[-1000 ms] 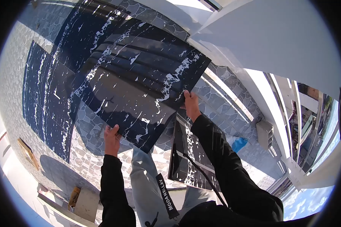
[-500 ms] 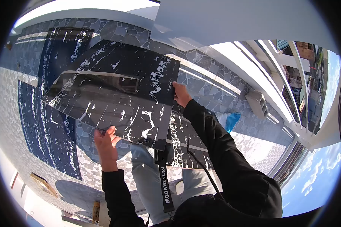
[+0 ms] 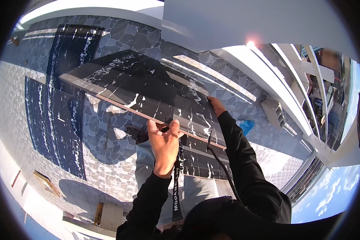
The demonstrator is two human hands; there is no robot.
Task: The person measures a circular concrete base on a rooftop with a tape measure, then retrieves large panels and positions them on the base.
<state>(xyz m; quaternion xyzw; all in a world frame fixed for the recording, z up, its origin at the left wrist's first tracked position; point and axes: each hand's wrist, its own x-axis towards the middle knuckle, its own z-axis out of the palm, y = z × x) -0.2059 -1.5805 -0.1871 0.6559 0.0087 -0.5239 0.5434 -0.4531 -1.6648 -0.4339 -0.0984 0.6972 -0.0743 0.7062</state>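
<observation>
A large black tile with white marbled veins (image 3: 148, 90) is held up in front of me, its surface tilted and its reddish-brown near edge showing. My left hand (image 3: 164, 144) grips that near edge, thumb and fingers closed on it. On the far right edge sits my right hand (image 3: 217, 105), closed on the tile, with part of its fingers hidden beneath. Below the held tile, a second black marbled tile (image 3: 202, 158) lies close to my legs, partly covered. Several matching tiles (image 3: 54, 124) lie on the floor at the left.
The floor (image 3: 108, 168) has a grey stone-patterned surface. A concrete block (image 3: 273, 110) and a blue bag (image 3: 247, 127) are at the right, near a white railing (image 3: 298, 88). A wooden frame (image 3: 46, 183) lies at lower left. A black strap (image 3: 176, 200) hangs from my neck.
The held tile has shifted right and tipped flatter, so its near edge now shows. My left hand has moved right along that edge; my right hand has moved right and slightly down.
</observation>
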